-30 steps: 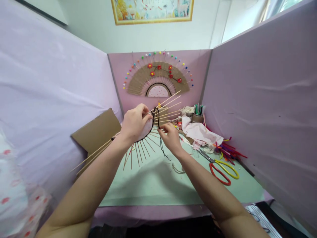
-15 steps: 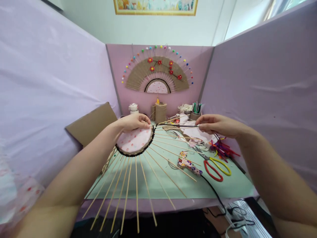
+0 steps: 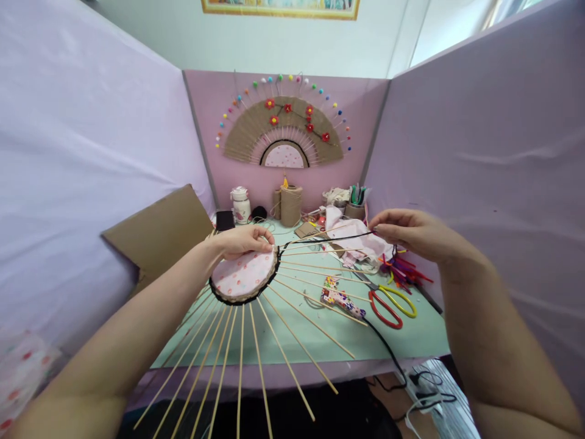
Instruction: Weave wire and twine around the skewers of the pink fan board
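My left hand (image 3: 249, 239) pinches the flat upper edge of a half-round fan base (image 3: 244, 275) covered in pink patterned cloth. Thin wooden sticks (image 3: 241, 366) spread out from its curved rim, and a black cord border runs along that rim. From the base's right corner a black cord (image 3: 329, 239) stretches to my right hand (image 3: 406, 230), whose thumb and fingers are closed on it. The cord passes above the rightmost sticks, and its loose end hangs below my right hand.
On the green table top (image 3: 292, 341) lie a patterned glue gun (image 3: 340, 297), red-and-yellow scissors (image 3: 388, 305) and pipe cleaners (image 3: 404, 272). A twine roll (image 3: 291, 206), white bottle (image 3: 241, 205) and pink cloth scraps (image 3: 356, 235) stand or lie behind. Cardboard (image 3: 164, 228) leans left; a finished fan (image 3: 247, 134) hangs on the back panel.
My right hand has moved a little outward, drawing the cord out. The fan base has lowered slightly in the view, and the whole view has shifted a little.
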{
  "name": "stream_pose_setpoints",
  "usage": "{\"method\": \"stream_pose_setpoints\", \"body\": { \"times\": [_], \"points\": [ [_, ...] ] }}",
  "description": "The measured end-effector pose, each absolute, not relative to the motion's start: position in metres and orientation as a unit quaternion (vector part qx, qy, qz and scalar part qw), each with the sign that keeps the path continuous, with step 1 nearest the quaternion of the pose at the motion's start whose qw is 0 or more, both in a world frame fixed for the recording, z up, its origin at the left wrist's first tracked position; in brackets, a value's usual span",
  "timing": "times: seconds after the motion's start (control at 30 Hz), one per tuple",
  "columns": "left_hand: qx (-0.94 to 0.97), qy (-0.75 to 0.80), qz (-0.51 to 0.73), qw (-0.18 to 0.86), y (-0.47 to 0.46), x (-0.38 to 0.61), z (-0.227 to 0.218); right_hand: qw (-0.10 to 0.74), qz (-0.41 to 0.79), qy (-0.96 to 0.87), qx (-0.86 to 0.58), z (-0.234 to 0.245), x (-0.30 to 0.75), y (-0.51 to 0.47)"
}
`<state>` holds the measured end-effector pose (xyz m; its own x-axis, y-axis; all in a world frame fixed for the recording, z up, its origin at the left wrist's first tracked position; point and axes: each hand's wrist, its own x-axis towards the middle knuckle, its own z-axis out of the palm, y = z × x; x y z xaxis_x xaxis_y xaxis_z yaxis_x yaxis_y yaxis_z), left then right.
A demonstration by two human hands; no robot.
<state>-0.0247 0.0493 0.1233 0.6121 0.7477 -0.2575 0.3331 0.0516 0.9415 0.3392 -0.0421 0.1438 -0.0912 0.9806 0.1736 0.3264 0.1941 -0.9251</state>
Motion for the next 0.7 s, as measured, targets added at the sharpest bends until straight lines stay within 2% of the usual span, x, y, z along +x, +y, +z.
{"method": "stream_pose_setpoints", "body": {
  "times": [0.13, 0.33, 0.4, 0.53, 0.7],
  "points": [
    [0.651, 0.396, 0.176, 0.623, 0.044, -0.024, 0.125, 0.516, 0.414, -0.584, -0.470, 0.130, 0.340, -0.024],
    [0.622, 0.374, 0.171, 0.666, 0.042, -0.026, 0.116, 0.560, 0.469, -0.538, -0.420, 0.098, 0.338, 0.013],
    [0.606, 0.371, 0.175, 0.681, 0.041, -0.023, 0.109, 0.553, 0.453, -0.544, -0.439, 0.086, 0.331, 0.023],
    [0.563, 0.341, 0.198, 0.727, 0.035, -0.008, 0.097, 0.486, 0.398, -0.611, -0.482, 0.064, 0.303, 0.042],
    [0.508, 0.309, 0.269, 0.757, 0.027, 0.013, 0.095, 0.450, 0.396, -0.662, -0.450, 0.053, 0.263, 0.055]
  ]
}}
